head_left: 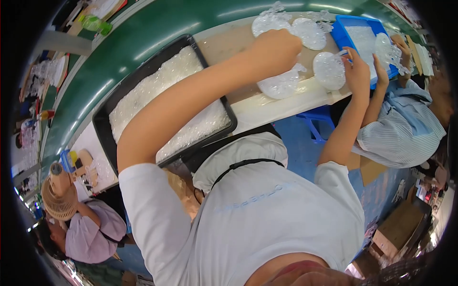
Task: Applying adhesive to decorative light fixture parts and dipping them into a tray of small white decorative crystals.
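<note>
My left hand [281,50] is closed like a fist above the tan work surface, among round, flat, clear plastic pieces. Its fingertips are turned away, so whatever is in them is hidden. One clear disc [280,86] lies just below this hand; two more, a far disc [269,25] and a middle disc [309,34], lie beyond it, with small clear parts round their edges. My right hand [358,71] pinches the edge of another clear disc [329,72] at the table's near edge, where a small tab sticks out.
A black tray [101,125] heaped with small clear pieces stands under my left forearm. To the right is a blue bin [341,29], where a co-worker's hand [380,74] is by a clear piece [387,50]. A green belt [157,33] runs behind; a fan [59,195] stands left.
</note>
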`<action>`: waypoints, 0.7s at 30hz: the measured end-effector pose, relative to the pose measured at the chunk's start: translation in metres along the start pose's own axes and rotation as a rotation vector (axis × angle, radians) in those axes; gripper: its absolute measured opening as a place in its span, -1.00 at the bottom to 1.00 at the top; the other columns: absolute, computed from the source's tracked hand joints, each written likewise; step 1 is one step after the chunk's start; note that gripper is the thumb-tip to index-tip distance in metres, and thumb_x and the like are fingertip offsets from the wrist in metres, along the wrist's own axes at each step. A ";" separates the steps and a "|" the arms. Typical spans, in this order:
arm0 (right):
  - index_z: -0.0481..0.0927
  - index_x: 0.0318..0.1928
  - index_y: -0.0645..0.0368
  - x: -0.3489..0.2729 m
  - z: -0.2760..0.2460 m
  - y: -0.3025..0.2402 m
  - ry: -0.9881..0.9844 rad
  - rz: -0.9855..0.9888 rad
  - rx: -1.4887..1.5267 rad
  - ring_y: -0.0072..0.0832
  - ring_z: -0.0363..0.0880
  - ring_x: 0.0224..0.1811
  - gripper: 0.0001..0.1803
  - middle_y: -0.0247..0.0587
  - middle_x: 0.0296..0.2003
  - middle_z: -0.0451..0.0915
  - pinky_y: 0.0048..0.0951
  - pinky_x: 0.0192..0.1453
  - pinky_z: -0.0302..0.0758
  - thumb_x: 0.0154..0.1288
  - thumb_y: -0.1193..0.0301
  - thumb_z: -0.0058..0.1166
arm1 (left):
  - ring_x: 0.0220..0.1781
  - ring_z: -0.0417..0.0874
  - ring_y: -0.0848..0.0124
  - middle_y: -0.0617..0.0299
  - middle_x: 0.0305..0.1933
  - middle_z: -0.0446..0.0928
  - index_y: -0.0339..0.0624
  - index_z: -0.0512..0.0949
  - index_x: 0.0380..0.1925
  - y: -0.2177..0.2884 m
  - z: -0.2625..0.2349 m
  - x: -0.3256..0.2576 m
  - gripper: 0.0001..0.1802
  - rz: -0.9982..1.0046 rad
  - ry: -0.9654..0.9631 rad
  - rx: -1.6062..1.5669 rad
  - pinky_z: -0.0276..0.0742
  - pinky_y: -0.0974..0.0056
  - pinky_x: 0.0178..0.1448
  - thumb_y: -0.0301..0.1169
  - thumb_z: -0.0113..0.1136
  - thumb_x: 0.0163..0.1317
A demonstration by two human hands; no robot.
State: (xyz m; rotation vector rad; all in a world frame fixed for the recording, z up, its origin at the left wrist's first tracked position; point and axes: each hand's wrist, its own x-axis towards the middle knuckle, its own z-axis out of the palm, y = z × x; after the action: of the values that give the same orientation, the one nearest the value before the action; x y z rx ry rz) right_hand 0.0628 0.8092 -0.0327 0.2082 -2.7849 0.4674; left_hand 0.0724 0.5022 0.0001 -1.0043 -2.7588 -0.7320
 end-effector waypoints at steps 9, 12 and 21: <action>0.61 0.13 0.18 -0.029 -0.023 -0.056 0.315 -0.147 -0.146 -0.20 0.73 -0.22 -0.64 -0.03 -0.13 0.72 -0.29 -0.13 0.59 0.37 0.40 0.06 | -0.32 0.72 0.01 -0.09 -0.41 0.65 -0.25 0.68 -0.36 0.008 -0.104 -0.102 -0.60 -0.061 -0.070 0.203 0.63 -0.01 -0.27 -0.08 0.31 0.12; 0.65 0.07 0.18 -0.048 -0.027 -0.126 0.214 0.169 0.196 -0.55 0.65 -0.32 -0.71 -0.15 -0.13 0.72 -0.52 -0.24 0.55 0.36 0.48 0.11 | -0.29 0.71 0.08 0.00 -0.38 0.66 -0.22 0.66 -0.41 0.020 -0.125 -0.160 -0.66 -0.377 -0.403 0.323 0.62 0.06 -0.27 -0.12 0.31 0.15; 0.58 0.11 0.14 -0.049 0.020 -0.287 -0.308 -0.745 0.612 -0.08 0.65 -0.27 -0.55 -0.05 -0.05 0.65 -0.30 -0.18 0.60 0.17 0.50 0.29 | -0.20 0.67 0.21 0.15 -0.38 0.66 -0.10 0.67 -0.39 -0.022 -0.126 -0.231 -0.92 -0.207 -0.358 0.446 0.58 0.14 -0.13 -0.41 0.29 0.08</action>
State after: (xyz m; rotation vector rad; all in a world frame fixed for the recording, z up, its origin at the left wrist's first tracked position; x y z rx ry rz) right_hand 0.1581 0.5378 0.0179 1.4799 -2.4650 1.1166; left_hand 0.2307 0.2943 0.0401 -0.8264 -3.1483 0.0712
